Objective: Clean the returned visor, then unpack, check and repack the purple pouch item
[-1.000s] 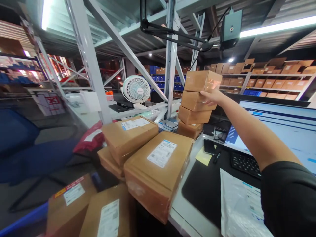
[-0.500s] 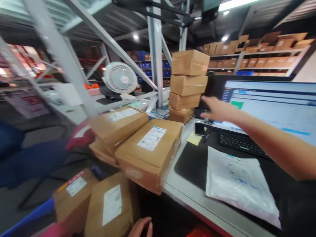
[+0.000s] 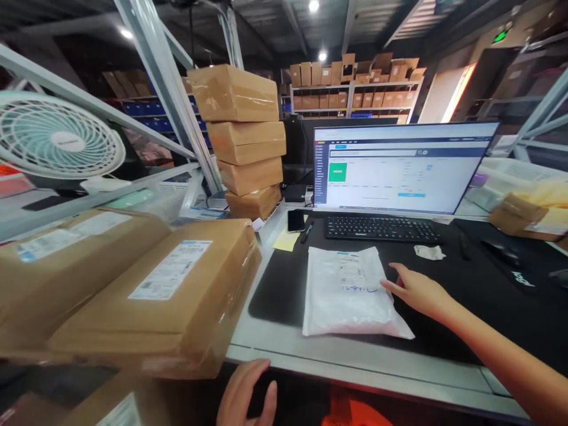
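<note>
A white plastic mailer bag with a printed label and blue handwriting lies flat on the black desk mat. My right hand is at the bag's right edge, fingers apart and holding nothing; whether a fingertip touches the bag I cannot tell. Low in the picture, my left hand hangs in front of the desk edge, thumb and fingers apart with nothing between them. Nearest to it is a large taped carton with a white shipping label, to its upper left.
A second labelled carton lies further left. Several small boxes form a tall stack behind. Further back stand a monitor and a keyboard. A phone and a pen lie left of the keyboard. A fan stands at far left.
My right hand has come down from beside the small box stack to the mailer bag. The view has turned right, bringing the whole monitor into sight. My left hand now shows more fully.
</note>
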A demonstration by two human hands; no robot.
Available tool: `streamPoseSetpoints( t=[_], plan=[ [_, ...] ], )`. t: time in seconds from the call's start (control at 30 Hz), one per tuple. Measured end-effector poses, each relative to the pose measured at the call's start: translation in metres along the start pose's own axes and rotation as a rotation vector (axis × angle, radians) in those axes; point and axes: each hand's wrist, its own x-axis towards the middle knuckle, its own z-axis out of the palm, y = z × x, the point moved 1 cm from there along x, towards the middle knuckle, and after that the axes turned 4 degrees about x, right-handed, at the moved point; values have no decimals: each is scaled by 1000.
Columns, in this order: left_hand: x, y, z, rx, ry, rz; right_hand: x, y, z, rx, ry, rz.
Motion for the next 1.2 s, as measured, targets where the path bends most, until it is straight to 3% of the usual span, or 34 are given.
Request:
streamPoseSetpoints(
  t=[0.1,0.23,0.37,0.5,0.57,0.73,0.93,1.2],
  plan=[
    [41,13,29,-123,-106,-104,3,5,28,379,-49,-9],
    [91,13,77,-292,-324,-341,0,-1,56,857,79,-197],
    [131,16,119,-536,-403,-668,-17,-4,57,937,225,-370],
    [159,40,144,-1074,-665,-943,-28,-4,46,944,296,-379],
    [170,52,152,-1173,-686,-997,-27,-2,40,956,338,-349],
    [181,62,172,-1144,-639,-1064,-14,9,34,944,378,-240],
    [170,42,184,-1076,-664,-1258,-5,11,37,986,310,-203],
    [173,28,184,-930,-684,-1351,-3,15,26,820,377,-175]
  ],
)
